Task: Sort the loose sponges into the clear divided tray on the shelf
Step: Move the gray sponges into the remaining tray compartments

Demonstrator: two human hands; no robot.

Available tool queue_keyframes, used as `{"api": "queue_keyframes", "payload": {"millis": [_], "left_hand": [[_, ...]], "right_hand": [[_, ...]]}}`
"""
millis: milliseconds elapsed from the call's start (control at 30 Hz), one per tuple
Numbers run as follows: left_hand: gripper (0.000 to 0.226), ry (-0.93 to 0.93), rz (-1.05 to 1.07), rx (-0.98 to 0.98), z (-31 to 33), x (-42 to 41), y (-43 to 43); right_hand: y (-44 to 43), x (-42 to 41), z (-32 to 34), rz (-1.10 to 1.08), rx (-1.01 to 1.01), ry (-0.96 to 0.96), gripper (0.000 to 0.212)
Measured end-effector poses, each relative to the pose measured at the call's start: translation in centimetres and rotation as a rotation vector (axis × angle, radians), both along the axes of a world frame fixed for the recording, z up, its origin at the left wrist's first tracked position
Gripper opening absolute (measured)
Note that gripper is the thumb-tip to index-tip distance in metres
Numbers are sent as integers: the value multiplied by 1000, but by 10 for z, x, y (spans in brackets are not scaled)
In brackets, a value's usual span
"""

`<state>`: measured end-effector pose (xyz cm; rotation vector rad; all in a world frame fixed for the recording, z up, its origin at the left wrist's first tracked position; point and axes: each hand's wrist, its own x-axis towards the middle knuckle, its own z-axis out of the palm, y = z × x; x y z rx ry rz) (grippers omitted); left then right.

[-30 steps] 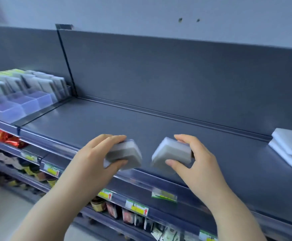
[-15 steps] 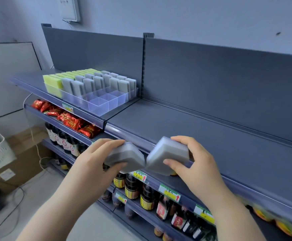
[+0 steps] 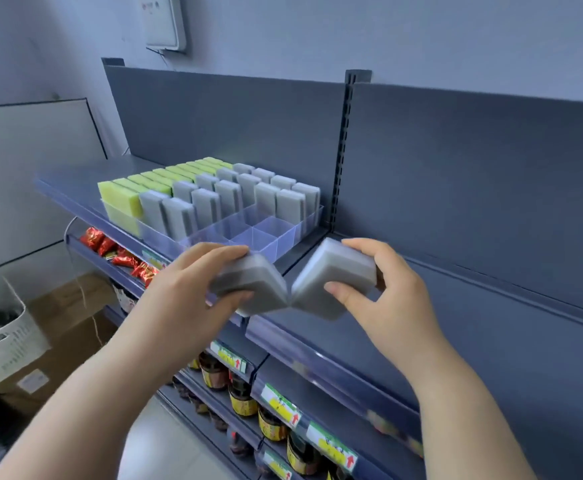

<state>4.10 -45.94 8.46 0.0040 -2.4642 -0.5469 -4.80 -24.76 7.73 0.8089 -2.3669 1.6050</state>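
Observation:
My left hand grips a grey sponge and my right hand grips another grey sponge. The two sponges touch at their near corners, just in front of the shelf edge. Behind them on the shelf stands the clear divided tray. Its left row holds green sponges and the other rows hold grey sponges set on edge. Several front compartments on the tray's right side stand empty, right behind my left hand.
The grey shelf runs to the right below a grey back panel. Lower shelves carry red packets and dark jars with price tags. A white basket and a cardboard box sit on the floor at the left.
The view has swung left, so the tray now sits close behind my hands. Both hands kept their sponges and drew them together until they touch.

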Motion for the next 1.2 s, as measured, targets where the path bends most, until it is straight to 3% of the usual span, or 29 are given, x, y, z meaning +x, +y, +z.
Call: {"api": "queue_keyframes", "payload": {"millis": [200, 433, 733, 1200], "left_hand": [[50, 73, 56, -106, 42, -66, -52], [42, 5, -20, -159, 64, -132, -107], [36, -268, -270, -298, 70, -233, -179], [40, -387, -691, -427, 44, -317, -203]], "right_hand": [[-45, -76, 32, -51, 27, 76, 41], [-94, -124, 39, -82, 99, 73, 36], [-150, -156, 33, -282, 241, 64, 36], [-199, -160, 15, -532, 525, -99, 39]]}}
